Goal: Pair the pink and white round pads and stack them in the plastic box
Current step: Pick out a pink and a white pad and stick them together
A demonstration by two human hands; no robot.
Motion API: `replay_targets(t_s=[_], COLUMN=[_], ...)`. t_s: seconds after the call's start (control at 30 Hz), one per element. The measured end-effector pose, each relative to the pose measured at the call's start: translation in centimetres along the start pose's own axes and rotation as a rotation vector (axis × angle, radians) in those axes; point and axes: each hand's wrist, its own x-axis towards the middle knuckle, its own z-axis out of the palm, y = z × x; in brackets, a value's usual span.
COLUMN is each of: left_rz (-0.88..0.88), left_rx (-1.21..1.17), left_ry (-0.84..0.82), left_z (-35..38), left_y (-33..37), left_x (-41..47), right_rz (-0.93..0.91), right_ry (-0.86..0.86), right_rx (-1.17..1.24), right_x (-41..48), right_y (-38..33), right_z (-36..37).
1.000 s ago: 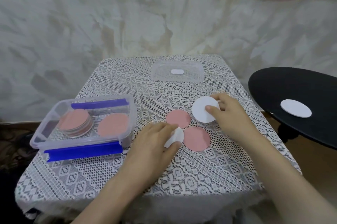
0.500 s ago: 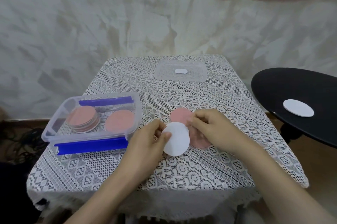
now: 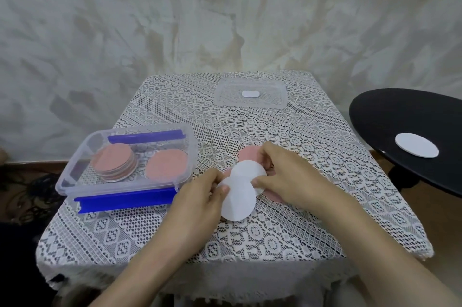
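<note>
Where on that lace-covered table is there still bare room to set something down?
Free: the lace tablecloth's near-left corner before the clear plastic box with blue clips; the band between that box and the clear plastic lid; the right edge. Crowded: the middle, where left hand and right hand hold white round pads over pink round pads.

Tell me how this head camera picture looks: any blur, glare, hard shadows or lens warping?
Head view: the light is soft and even, with only faint shadows under the left hand and right hand; no strong glare on the plastic box; the wide-angle lens seems to bow the table edges; the white pads look fairly sharp.
</note>
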Motion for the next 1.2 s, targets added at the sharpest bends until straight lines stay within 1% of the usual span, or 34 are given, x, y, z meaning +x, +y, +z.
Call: replay_targets(t_s=[0.07, 0.13, 0.2, 0.27, 0.33, 0.4, 0.5, 0.6, 0.7, 0.83, 0.97, 1.03, 1.13, 1.2], left_rz=[0.002, 0.001, -0.017, -0.030, -0.034, -0.036, -0.030, -0.028, -0.003, 0.006, 0.032, 0.035, 0.023, 0.008], left_rx=[0.003, -0.002, -0.017, -0.030, -0.039, -0.044, -0.097, -0.212, -0.282, -0.223, -0.112, -0.080, -0.080, -0.086], left_ry=[-0.002, 0.001, 0.008, 0.019, 0.023, 0.019, 0.003, -0.041, -0.067, -0.064, -0.042, -0.047, -0.052, -0.048], left_z=[0.0, 0.0, 0.0, 0.0, 0.0, 0.1, 0.2, 0.4, 0.5, 0.3, 0.0, -0.2, -0.3, -0.4], left_y=[0.0, 0.0, -0.1, -0.1, -0.1, 0.0, 0.2, 0.6, 0.8, 0.5, 0.0, -0.4, -0.8, -0.9], left_x=[0.0, -0.1, -0.2, -0.2, -0.2, -0.2, -0.2, -0.3, -0.4, -0.3, -0.3, -0.4, -0.5, -0.5], right_rz=[-0.007, -0.020, -0.018, -0.014, -0.024, -0.031, 0.007, -0.039, -0.070, -0.075, -0.119, -0.142, -0.178, -0.189], right_ry=[0.051, 0.113, 0.170, 0.193, 0.160, 0.095, -0.032, -0.033, -0.015, -0.004, 0.077, 0.093, 0.044, 0.026], right_rx=[-0.022, 0.005, 0.090, 0.248, 0.357, 0.373, 0.453, 0.326, 0.309, 0.279, 0.134, 0.020, -0.203, -0.284], right_x=[0.1, 0.1, 0.1, 0.0, -0.3, -0.7, -1.4, -1.6, -1.5, -0.9, -0.2, 0.2, 0.5, 0.7], right_y=[0.4, 1.0, 1.5, 1.7, 1.8, 1.6, 1.4, 1.1, 0.6, 0.3, 0.2, -0.1, -0.5, -0.6], right_z=[0.0, -0.1, -0.3, -0.6, -1.0, -1.2, -1.0, -0.4, 0.6, 1.2, 1.2, 1.1, 1.0, 1.3])
